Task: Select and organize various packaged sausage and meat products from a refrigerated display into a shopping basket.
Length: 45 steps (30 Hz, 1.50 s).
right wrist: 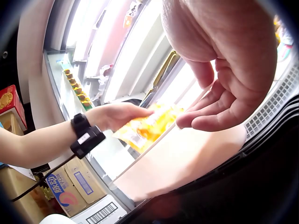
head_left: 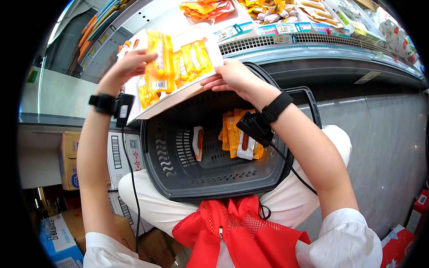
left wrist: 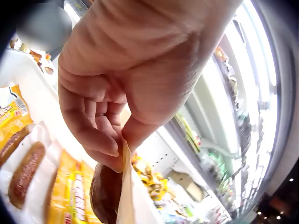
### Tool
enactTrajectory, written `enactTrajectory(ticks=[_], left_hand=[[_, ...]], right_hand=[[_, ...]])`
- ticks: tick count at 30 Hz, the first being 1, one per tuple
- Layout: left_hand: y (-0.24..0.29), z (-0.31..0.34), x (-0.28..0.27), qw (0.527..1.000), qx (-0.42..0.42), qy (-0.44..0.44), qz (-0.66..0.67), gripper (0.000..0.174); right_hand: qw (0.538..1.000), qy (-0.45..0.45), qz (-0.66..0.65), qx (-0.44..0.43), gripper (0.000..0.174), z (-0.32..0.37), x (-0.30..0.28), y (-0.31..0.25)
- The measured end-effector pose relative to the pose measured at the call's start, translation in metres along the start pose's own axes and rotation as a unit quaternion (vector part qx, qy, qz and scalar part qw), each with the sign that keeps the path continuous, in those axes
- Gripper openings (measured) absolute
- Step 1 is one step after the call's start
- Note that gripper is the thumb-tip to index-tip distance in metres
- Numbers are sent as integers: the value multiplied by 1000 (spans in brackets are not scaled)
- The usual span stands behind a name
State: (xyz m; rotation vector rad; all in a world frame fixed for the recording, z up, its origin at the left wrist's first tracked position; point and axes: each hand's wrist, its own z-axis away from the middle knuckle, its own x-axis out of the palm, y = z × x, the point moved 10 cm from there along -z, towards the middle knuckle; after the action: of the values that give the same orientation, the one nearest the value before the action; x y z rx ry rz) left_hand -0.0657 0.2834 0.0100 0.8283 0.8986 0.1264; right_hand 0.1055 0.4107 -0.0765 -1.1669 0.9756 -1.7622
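Note:
My left hand [head_left: 130,66] pinches a yellow sausage packet [head_left: 160,58] by its upper edge, thumb against fingertips, over a white tray [head_left: 172,97]. Seen from the left wrist, the brown sausage [left wrist: 106,193] shows through the wrapper below the fingertips. More yellow sausage packets [head_left: 194,61] lie in the tray. At the tray's right end, my right hand [head_left: 237,77] grips the rim, with fingers along the outside wall. Below both hands stands a dark grey shopping basket [head_left: 214,194]. Several orange sausage packets [head_left: 231,134] are piled inside it, and a single packet [head_left: 198,144] lies apart to the left.
A chilled display shelf [head_left: 321,50] with price tags runs behind the basket, bearing other packaged sausages [head_left: 272,12]. Cardboard boxes [head_left: 70,156] are stacked at left. The basket sits between the person's legs, its handle [head_left: 313,105] at the right. Cables hang from both wrist cameras.

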Motion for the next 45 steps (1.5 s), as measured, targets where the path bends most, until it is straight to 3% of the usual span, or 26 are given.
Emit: enactTrajectory(ticks=[3, 5, 6, 8, 10, 13, 15, 17, 25, 27, 30, 31, 33, 37, 39, 45], left_hand=[[51, 51, -8, 982, 117, -27, 144, 37], [54, 86, 8, 966, 143, -67, 203, 35], [49, 100, 30, 960, 134, -165, 179, 34], [12, 131, 74, 973, -5, -200, 113, 32], [-15, 155, 127, 953, -70, -282, 89, 30], [-41, 167, 183, 915, -97, -360, 153, 27], [-43, 165, 197, 915, -111, -353, 162, 27], [-29, 157, 190, 933, -68, -315, 160, 30], [9, 120, 98, 989, 50, -107, 87, 26], [18, 99, 64, 994, 108, -23, 23, 26], [-8, 39, 26, 962, 156, 34, -224, 29], [-23, 24, 20, 960, 133, 38, -242, 35], [-57, 12, 23, 945, -103, 0, -311, 41], [-45, -8, 41, 943, -75, -28, -323, 48], [-51, -12, 58, 978, -153, -79, -120, 53], [-55, -21, 49, 960, -169, -60, -216, 44]], right_hand=[[1000, -9, -6, -3, 30, -2, 0, 0], [1000, -10, -2, 1, 30, -2, 0, -2], [1000, -8, -2, 0, 30, -1, 0, -2], [1000, -10, 1, -6, 30, -4, 0, -3], [1000, -19, 7, 2, 28, -4, 0, -2], [999, -33, 19, 8, 25, -5, 1, 0], [999, -42, 17, 0, 25, -5, 2, -1], [999, -41, 16, 8, 25, -3, 1, 3], [999, -28, 6, -18, 29, -4, 0, -5], [999, -29, 8, -16, 29, -5, 0, -5], [999, -30, 7, -16, 28, -4, 0, -5], [999, -26, 13, -17, 28, -4, -1, -4], [999, -21, 20, -20, 28, -4, -1, -4], [1000, -19, 15, -18, 28, -2, 0, -6], [999, -31, 28, 0, 26, -3, 2, -4], [999, -28, 17, 4, 26, -4, 2, -2]])
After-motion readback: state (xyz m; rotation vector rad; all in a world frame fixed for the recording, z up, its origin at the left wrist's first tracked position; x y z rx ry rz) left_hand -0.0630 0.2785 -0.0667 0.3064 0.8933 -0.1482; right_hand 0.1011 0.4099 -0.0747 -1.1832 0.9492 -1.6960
